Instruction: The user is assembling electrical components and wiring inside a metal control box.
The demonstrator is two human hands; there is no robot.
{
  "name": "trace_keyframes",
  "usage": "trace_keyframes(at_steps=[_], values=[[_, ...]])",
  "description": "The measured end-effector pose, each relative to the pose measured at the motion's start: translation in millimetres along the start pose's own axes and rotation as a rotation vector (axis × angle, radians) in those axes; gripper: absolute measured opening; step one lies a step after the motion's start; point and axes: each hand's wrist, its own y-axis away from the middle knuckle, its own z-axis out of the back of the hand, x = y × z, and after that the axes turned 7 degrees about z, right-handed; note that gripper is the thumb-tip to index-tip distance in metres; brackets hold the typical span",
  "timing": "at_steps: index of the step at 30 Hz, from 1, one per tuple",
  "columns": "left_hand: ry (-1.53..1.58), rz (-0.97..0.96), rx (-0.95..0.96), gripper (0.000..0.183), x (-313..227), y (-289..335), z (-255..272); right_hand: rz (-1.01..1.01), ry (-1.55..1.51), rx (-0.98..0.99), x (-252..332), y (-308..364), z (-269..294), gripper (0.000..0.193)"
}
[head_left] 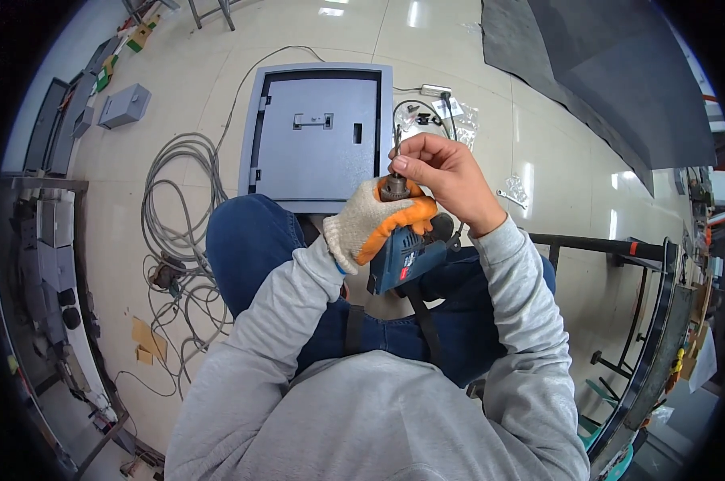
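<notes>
A blue-green power drill [406, 260] rests over my lap, its chuck [394, 189] pointing away from me. My left hand [372, 218], in a white knit glove with an orange palm, is closed around the chuck end. Out of the chuck stands a thin drill bit [397, 140]. My bare right hand [442, 172] pinches that bit between thumb and fingertips, just beyond the chuck. Beyond my hands, a grey metal cabinet [322, 120] lies on the floor with its door facing up. The drill's handle is partly hidden by my left hand and sleeve.
Coiled grey cable [178, 204] lies on the floor to the left, near a cardboard scrap [149, 340]. Right of the cabinet are a power strip [436, 90], plastic bags with small parts, and a wrench [511, 198]. A metal frame [603, 243] stands at the right.
</notes>
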Motion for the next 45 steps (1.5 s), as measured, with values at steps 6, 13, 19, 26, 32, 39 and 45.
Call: trace_keyframes(at_steps=[6,13,19,26,32,39,45], values=[[-0.008,-0.003,0.024,0.023,2.2,-0.1,4.0,-0.063,-0.017,-0.008,-0.9,0.7,-1.2,0.017],[0.035,-0.098,0.084,0.021,0.5,1.8,11.8,-0.061,-0.116,-0.130,7.9,17.1,0.1,0.022],[-0.043,-0.073,0.102,0.020,6.7,0.1,16.9,-0.021,-0.114,-0.060,8.4,11.4,-11.3,0.026],[-0.001,-0.031,0.129,0.020,7.0,0.8,12.5,-0.116,0.029,-0.049,-1.5,8.7,-12.1,0.025],[0.002,-0.038,0.115,0.020,7.8,-2.5,12.5,-0.128,-0.126,-0.093,-5.6,17.6,-5.0,0.029],[-0.044,-0.154,0.023,0.022,-26.3,11.5,23.5,-0.158,0.309,0.238,1.6,80.5,2.1,0.049],[-0.003,-0.248,0.000,0.022,-37.6,13.7,27.2,-0.103,0.412,0.184,-15.3,76.5,-15.7,0.058]])
